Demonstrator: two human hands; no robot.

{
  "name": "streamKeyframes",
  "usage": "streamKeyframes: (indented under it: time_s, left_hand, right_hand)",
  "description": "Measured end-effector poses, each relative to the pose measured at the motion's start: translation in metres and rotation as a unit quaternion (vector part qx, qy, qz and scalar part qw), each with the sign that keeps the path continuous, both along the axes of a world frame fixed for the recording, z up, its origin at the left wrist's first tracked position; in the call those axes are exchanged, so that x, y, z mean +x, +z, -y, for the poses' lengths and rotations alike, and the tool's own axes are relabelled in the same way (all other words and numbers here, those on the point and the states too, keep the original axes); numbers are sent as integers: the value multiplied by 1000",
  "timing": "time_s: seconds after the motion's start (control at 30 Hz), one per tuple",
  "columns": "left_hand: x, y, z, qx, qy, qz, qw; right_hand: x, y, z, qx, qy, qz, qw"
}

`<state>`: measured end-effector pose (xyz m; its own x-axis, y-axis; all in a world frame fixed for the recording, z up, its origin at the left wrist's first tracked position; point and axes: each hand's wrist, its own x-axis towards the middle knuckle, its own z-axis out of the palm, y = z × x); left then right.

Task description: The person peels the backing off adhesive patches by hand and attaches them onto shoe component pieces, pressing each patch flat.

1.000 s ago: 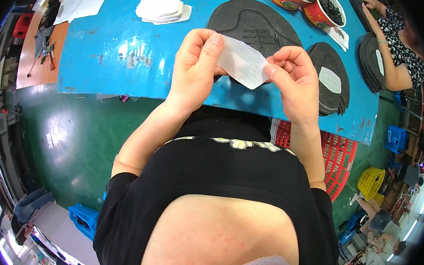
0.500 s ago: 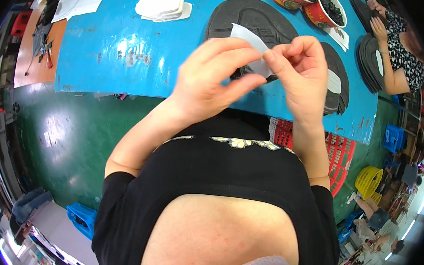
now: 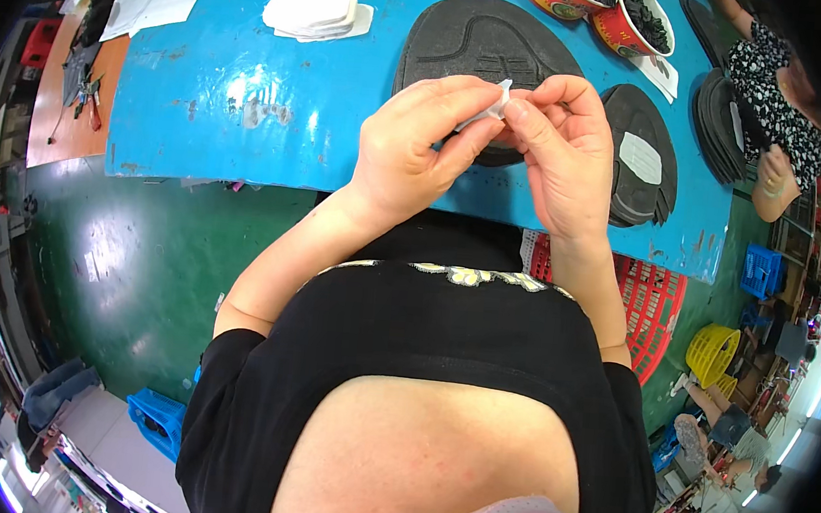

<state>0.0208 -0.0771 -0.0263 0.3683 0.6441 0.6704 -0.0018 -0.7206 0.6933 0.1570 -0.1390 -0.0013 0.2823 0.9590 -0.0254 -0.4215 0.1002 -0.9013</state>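
Between my hands, over the blue table (image 3: 222, 78), is a small folded piece of thin white sheet (image 3: 503, 98). My left hand (image 3: 420, 137) is closed, thumb and fingers pinching the sheet's left part. Thumb and fingertips of my right hand (image 3: 564, 148) pinch its right end. Just beyond and below both hands lie large black shoe soles (image 3: 490, 36), partly hidden by my fingers. To the right sits a stack of black soles (image 3: 648, 116), its top one bearing a white label (image 3: 640, 159).
A stack of white pads (image 3: 312, 10) lies at the far left of the table. Two red bowls (image 3: 631, 33) hold small black pieces. Another person (image 3: 771, 87) is at the right, beside more black soles (image 3: 720, 127). A red crate (image 3: 650, 309) stands under the table edge.
The white sheet, spread out earlier, is now folded small between my fingers. My hands have come closer together, and my left fingers have closed on it. The other person's hand has moved off the soles.
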Motion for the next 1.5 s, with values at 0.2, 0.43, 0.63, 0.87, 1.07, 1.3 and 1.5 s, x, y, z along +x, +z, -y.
streamKeyframes:
  time_s: [0.2, 0.43, 0.63, 0.87, 1.07, 1.3, 1.5]
  left_hand:
    - [0, -3, 3, 40, 12, -15, 999]
    - [0, -6, 7, -24, -2, -6, 1000]
    - [-1, -10, 4, -67, 10, 23, 997]
    - [-2, -9, 6, -68, 4, 15, 998]
    - [-3, -6, 7, 39, 2, -41, 998]
    - [-2, -9, 5, -23, -7, -29, 999]
    - [-2, -3, 13, -172, -59, 23, 983]
  right_hand:
    - [-1, -2, -1, 13, 1, 13, 1000]
    - [-5, -10, -3, 26, 27, -35, 999]
    - [-5, -2, -4, -4, 41, -96, 995]
    - [-6, -6, -5, 13, 19, -4, 1000]
    - [-7, -14, -3, 10, 12, -16, 1000]
    - [-5, -11, -2, 4, 37, -40, 999]
    - [-4, -13, -1, -4, 40, -6, 999]
